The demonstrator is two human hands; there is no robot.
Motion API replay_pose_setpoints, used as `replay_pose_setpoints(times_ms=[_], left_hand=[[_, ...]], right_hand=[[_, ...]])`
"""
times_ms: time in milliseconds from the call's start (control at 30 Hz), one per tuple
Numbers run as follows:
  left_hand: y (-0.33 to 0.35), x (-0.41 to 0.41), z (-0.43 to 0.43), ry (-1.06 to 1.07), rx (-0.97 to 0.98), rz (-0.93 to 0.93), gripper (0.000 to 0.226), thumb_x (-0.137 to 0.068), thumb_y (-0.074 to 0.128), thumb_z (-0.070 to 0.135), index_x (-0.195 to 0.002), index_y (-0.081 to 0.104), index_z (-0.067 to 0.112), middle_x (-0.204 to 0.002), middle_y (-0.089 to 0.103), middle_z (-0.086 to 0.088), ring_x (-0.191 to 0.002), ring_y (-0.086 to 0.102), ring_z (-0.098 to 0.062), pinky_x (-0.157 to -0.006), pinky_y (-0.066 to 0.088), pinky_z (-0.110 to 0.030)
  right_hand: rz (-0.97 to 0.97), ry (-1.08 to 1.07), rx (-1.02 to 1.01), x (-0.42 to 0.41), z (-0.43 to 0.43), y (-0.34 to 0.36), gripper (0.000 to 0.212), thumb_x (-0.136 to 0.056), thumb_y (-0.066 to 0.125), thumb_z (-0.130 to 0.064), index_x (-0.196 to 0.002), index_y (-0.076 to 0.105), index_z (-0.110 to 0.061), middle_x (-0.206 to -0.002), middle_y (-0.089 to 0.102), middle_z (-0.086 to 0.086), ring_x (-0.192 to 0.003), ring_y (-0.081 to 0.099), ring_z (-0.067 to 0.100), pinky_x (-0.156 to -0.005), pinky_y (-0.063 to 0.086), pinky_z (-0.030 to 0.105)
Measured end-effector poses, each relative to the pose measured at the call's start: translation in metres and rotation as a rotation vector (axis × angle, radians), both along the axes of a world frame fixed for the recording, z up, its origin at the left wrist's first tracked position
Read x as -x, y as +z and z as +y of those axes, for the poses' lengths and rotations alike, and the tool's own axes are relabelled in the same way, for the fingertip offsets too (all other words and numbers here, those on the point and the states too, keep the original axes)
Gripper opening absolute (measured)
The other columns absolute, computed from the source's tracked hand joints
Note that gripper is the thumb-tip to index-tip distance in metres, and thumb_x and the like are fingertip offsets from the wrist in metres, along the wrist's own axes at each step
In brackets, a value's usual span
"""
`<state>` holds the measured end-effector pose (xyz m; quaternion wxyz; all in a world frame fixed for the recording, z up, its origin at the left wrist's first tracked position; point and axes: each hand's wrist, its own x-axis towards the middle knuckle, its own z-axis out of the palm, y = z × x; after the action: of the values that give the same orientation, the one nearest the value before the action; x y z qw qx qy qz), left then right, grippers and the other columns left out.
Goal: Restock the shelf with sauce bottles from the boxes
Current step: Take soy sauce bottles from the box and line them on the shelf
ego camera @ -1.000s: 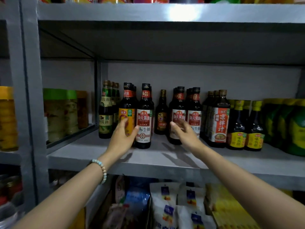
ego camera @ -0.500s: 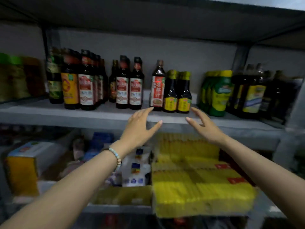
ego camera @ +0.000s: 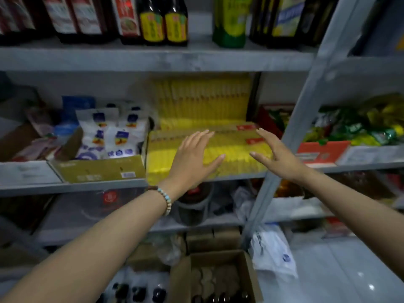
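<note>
Sauce bottles [ego camera: 152, 20] upright in a row on the board above yellow packs [ego camera: 203, 101]; more dark caps in open cardboard box [ego camera: 180, 281] well below yellow packs. Left hand [ego camera: 193, 159], right hand [ego camera: 281, 155] in front of yellow packs, fingers spread straight, holding nothing.
</note>
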<state>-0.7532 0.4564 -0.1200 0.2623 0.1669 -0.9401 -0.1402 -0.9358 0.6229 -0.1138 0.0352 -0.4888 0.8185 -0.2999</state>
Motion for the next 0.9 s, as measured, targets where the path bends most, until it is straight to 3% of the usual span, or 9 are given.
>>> replay_pose_setpoints(times_ms=[167,533,667,767,900], left_hand=[[-0.092,0.023,0.022,-0.080,-0.064,-0.246,0.072,-0.090,0.035,0.064,-0.147,0.027,0.020,-0.154,0.026,0.003,-0.142,0.022,-0.017,-0.117,0.019,-0.035],[-0.332,0.030,0.029,-0.145,-0.299,-0.652,0.077,-0.085,0.041,0.065,-0.145,0.032,0.018,-0.148,0.037,-0.002,-0.136,0.032,-0.020,-0.110,0.031,-0.036],[-0.413,0.025,0.038,-0.138,-0.321,-0.778,0.078,-0.084,0.042,0.066,-0.145,0.031,0.018,-0.148,0.037,-0.002,-0.134,0.034,-0.022,-0.108,0.032,-0.034],[-0.472,0.027,0.051,-0.155,-0.364,-0.858,0.084,-0.081,0.042,0.070,-0.145,0.028,0.018,-0.151,0.032,-0.002,-0.136,0.031,-0.022,-0.110,0.029,-0.034],[-0.559,0.038,0.068,-0.168,-0.399,-0.935,0.081,-0.082,0.049,0.065,-0.146,0.026,0.022,-0.151,0.032,0.000,-0.136,0.031,-0.020,-0.111,0.029,-0.034]], right_hand=[[-0.137,-0.075,-0.137,0.007,0.034,-0.090,0.074,-0.088,0.056,-0.046,-0.149,0.023,-0.020,-0.158,0.021,0.001,-0.144,0.020,0.016,-0.115,0.020,0.029],[-0.435,-0.245,-0.294,-0.025,0.071,-0.335,0.073,-0.085,0.066,-0.037,-0.145,0.032,-0.013,-0.153,0.032,0.005,-0.142,0.028,0.020,-0.110,0.019,0.018],[-0.521,-0.307,-0.380,-0.041,0.089,-0.415,0.073,-0.088,0.064,-0.038,-0.148,0.027,-0.018,-0.155,0.026,0.002,-0.141,0.027,0.018,-0.106,0.023,0.019],[-0.583,-0.354,-0.440,-0.043,0.103,-0.473,0.077,-0.087,0.063,-0.041,-0.149,0.023,-0.020,-0.156,0.025,0.003,-0.139,0.031,0.022,-0.107,0.030,0.031],[-0.690,-0.431,-0.444,-0.044,0.119,-0.557,0.073,-0.088,0.063,-0.039,-0.147,0.025,-0.021,-0.153,0.029,0.003,-0.134,0.037,0.022,-0.099,0.034,0.026]])
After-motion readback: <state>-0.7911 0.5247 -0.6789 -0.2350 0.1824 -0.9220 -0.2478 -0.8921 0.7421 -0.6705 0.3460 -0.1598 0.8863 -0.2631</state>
